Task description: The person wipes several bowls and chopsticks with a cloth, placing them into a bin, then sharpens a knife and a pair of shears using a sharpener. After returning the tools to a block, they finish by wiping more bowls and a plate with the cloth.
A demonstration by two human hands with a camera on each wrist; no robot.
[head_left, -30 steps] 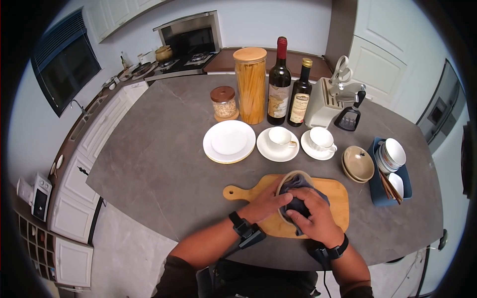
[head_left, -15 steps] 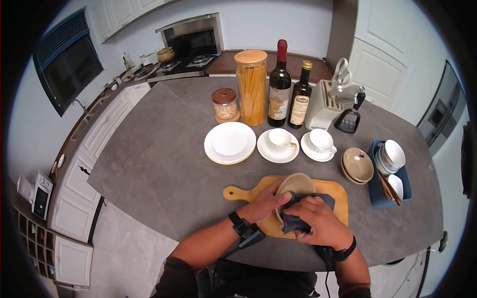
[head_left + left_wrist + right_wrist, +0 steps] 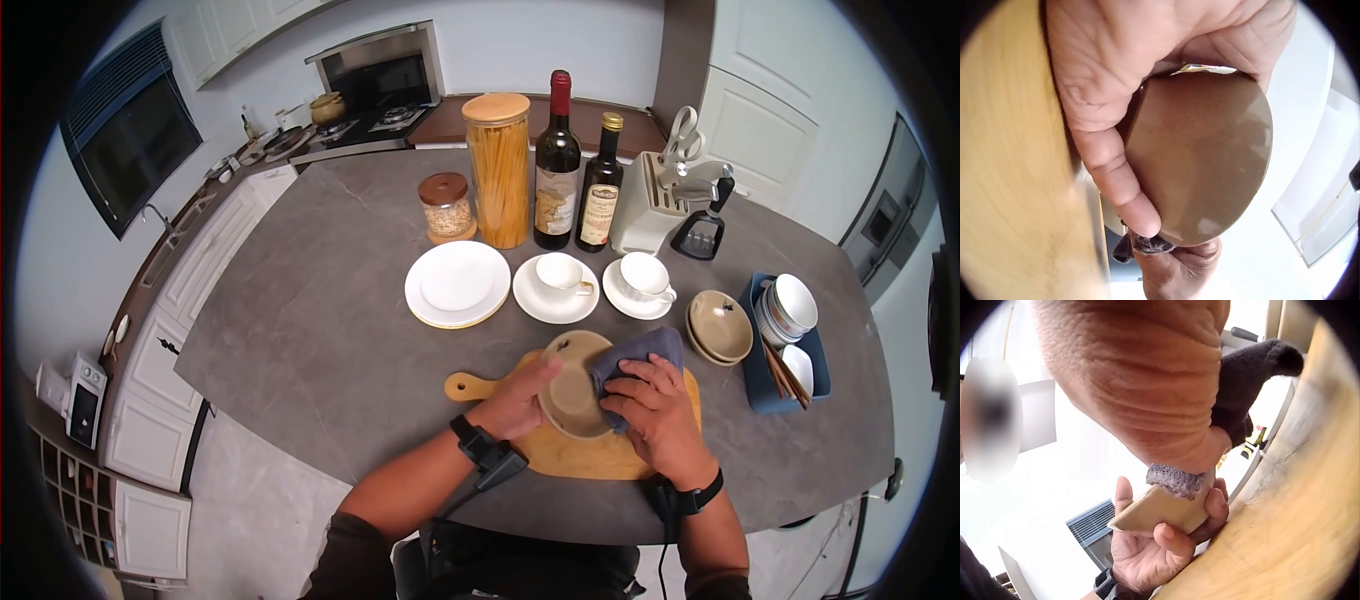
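Note:
A beige bowl (image 3: 572, 388) is held tilted above the wooden cutting board (image 3: 580, 456), its inside facing the head camera. My left hand (image 3: 512, 402) grips its left side, and in the left wrist view the fingers of the left hand (image 3: 1104, 112) lie around the underside of the bowl (image 3: 1204, 156). On the bowl's right rim, my right hand (image 3: 660, 420) holds a grey-purple cloth (image 3: 640, 352) against it. The right wrist view shows the cloth (image 3: 1175, 480) between the right hand (image 3: 1135, 387) and the bowl (image 3: 1163, 511).
Behind the board stand white plates (image 3: 457, 284) and two cups on saucers (image 3: 557, 307). Further back are a pasta jar (image 3: 497, 180), an oat jar (image 3: 447, 208), two bottles (image 3: 556, 185) and a knife block (image 3: 645, 215). Beige bowls (image 3: 720, 325) and a blue bin (image 3: 768, 395) are at the right.
The cloth has moved from inside the bowl to its right rim, along with my right hand. The bowl has shifted slightly and its inside now shows more.

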